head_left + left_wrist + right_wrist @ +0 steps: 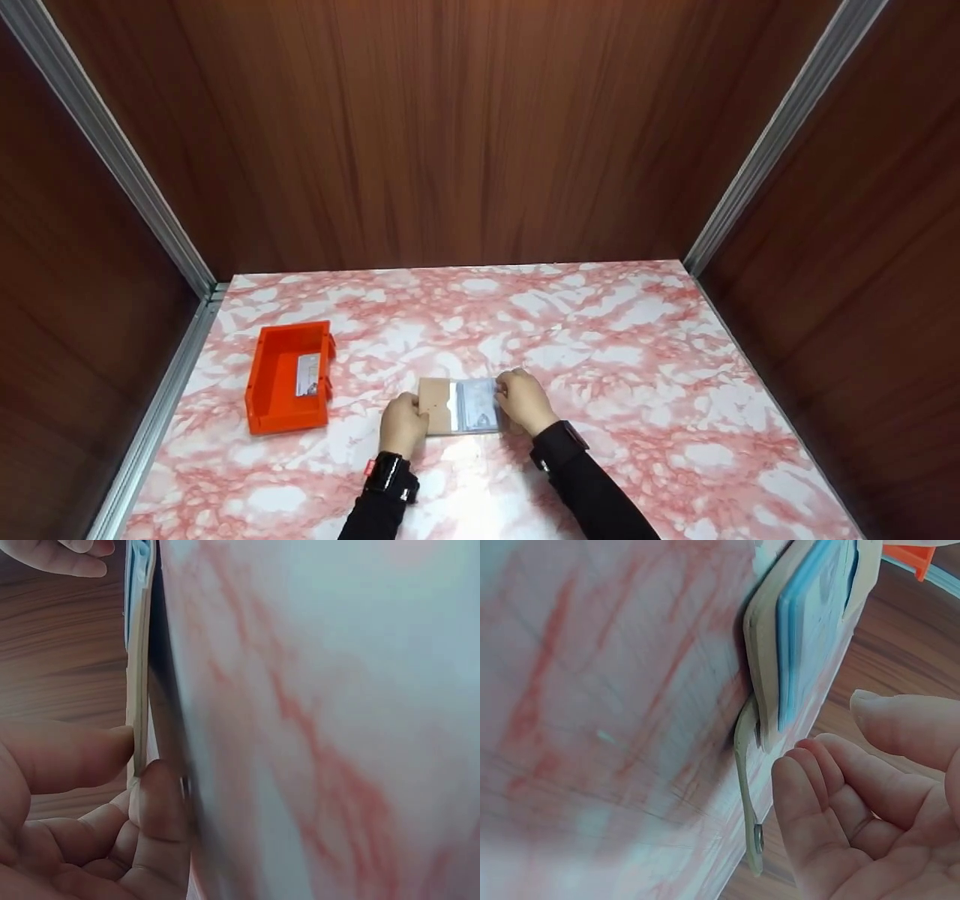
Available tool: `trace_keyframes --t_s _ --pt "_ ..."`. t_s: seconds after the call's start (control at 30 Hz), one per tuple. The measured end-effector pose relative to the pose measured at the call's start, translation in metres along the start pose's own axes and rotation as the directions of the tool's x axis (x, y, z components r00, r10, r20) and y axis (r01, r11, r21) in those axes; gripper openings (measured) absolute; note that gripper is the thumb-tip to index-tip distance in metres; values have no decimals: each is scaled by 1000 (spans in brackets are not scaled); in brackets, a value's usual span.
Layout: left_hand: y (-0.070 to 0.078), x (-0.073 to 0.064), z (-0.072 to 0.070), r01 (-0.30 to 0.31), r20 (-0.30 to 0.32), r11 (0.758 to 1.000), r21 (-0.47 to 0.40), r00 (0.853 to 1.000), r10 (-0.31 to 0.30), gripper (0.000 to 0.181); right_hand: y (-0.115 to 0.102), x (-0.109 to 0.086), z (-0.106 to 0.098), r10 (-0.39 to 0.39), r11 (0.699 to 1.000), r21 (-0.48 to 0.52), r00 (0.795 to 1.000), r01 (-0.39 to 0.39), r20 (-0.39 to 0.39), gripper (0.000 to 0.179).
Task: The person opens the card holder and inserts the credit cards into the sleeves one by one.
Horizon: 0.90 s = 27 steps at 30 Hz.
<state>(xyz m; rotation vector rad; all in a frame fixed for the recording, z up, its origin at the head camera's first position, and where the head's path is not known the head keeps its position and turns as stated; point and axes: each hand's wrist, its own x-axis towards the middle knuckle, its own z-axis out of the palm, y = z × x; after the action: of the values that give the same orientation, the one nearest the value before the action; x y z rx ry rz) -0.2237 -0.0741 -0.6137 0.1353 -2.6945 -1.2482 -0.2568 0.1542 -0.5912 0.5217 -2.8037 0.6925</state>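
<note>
In the head view, a tan card holder (435,406) lies unfolded on the desk (637,442), between the two hands. The left hand (403,426) has the near-side cover by its outer edge; the right hand (525,401) is bent at the far edge of the clear sleeves (476,406), its grip hard to judge here. Well out to the left hand's left sits a glossy orange bin (281,375) of moulded plastic, a pale label inside. The desktop is smooth, with a red-and-white marbled print.

In the left wrist view, thumb and forefinger pinch the thin edge of the cover, which looks like stiff, matte leather. With so narrow a hold, a tug from the other side could slide the holder free or swing it round.

In the right wrist view, the right hand's fingers are loosely bent, the thumb well apart, gripping nothing; its fingertips are near the rounded cover corner, contact unclear. The sleeves stack in slick, bluish layers, so fingers could slip or catch several at once. Just beyond those fingertips, a curved strap (744,780) with a metal snap (759,838) lies along the desk and might get trapped underneath.
</note>
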Motion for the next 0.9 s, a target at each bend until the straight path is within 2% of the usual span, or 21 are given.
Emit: trace_keyframes --t_s 0.4,0.73,0.9 --pt "-3 2 3 14 -4 1000 7 1000 -14 19 -2 13 -3 -14 1000 -14 1000 14 -11 11" --pt "-3 2 3 -2 -11 1000 16 1000 2 18 4 24 5 -51 996 -70 999 51 5 9" --pt "-3 2 3 2 -12 1000 16 1000 -2 17 7 26 10 -43 998 -49 999 44 25 9"
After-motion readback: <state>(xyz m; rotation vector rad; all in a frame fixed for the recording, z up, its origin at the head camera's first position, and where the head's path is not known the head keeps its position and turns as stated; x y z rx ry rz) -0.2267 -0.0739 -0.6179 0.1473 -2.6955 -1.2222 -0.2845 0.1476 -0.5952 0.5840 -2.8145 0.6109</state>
